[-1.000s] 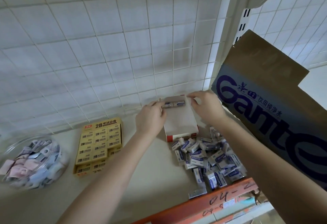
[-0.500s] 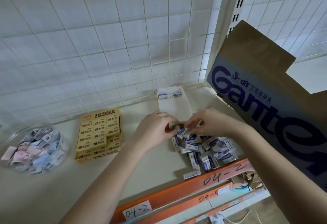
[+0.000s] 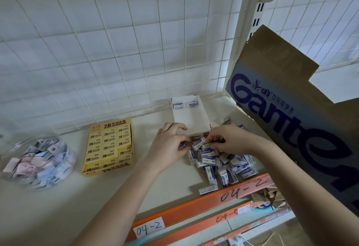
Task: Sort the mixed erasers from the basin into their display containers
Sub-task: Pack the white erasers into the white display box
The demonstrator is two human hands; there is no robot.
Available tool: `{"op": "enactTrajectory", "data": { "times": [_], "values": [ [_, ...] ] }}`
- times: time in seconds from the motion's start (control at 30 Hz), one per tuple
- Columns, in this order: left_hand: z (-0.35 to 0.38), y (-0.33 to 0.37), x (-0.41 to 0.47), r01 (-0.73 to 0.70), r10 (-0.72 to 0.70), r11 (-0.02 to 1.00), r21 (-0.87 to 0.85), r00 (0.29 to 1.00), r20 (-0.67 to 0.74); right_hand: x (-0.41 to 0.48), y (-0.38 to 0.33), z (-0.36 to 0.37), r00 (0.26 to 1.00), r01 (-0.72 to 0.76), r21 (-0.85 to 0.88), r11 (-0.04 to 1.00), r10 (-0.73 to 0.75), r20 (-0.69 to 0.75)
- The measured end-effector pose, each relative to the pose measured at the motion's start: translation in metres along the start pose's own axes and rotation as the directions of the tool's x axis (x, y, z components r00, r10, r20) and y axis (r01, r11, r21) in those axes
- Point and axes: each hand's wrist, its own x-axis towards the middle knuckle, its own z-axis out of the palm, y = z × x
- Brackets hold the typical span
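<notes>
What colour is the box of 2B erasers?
The 2B eraser box is yellow; head view shows it.

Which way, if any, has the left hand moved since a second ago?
Yes: the left hand has drawn back from the white box's far end to its near end, beside the eraser pile.

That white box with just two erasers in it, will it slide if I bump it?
Probably: the white box looks like thin card holding only two erasers, so likely light and easily shoved. It sits low and flat, so tipping seems unlikely.
</notes>
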Motion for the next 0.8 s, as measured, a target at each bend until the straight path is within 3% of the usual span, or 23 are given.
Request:
{"op": "enactTrajectory", "data": {
  "times": [0.13,0.3,0.47,0.57,0.73,0.8],
  "values": [
    [0.004,-0.011,-0.011,-0.049,0.047,0.998,-0.026,0.994,-0.1,0.0,-0.001,0.003,0.997,0.005,0.089,0.996,0.002,-0.08],
    [-0.006,-0.009,-0.022,0.049,-0.1,0.959,-0.28,0.98,-0.173,0.002,-0.013,-0.002,0.958,0.118,0.275,0.954,-0.037,-0.284],
    [-0.025,0.015,-0.018,0.164,-0.238,0.82,-0.548,0.969,-0.066,0.005,-0.033,-0.001,0.958,0.206,0.369,0.906,-0.11,-0.265],
    [-0.03,0.023,-0.017,0.222,-0.315,0.745,-0.629,0.948,-0.038,0.007,-0.036,0.001,0.94,0.237,0.398,0.886,-0.105,-0.325],
    [-0.029,0.032,-0.018,0.4,-0.334,0.61,-0.684,0.913,0.236,0.008,-0.037,0.002,0.89,0.262,0.478,0.838,-0.019,-0.455],
    [-0.027,0.038,-0.018,0.411,-0.367,0.523,-0.746,0.899,0.238,0.009,-0.039,0.004,0.87,0.263,0.476,0.839,0.007,-0.493]
  ]
}}
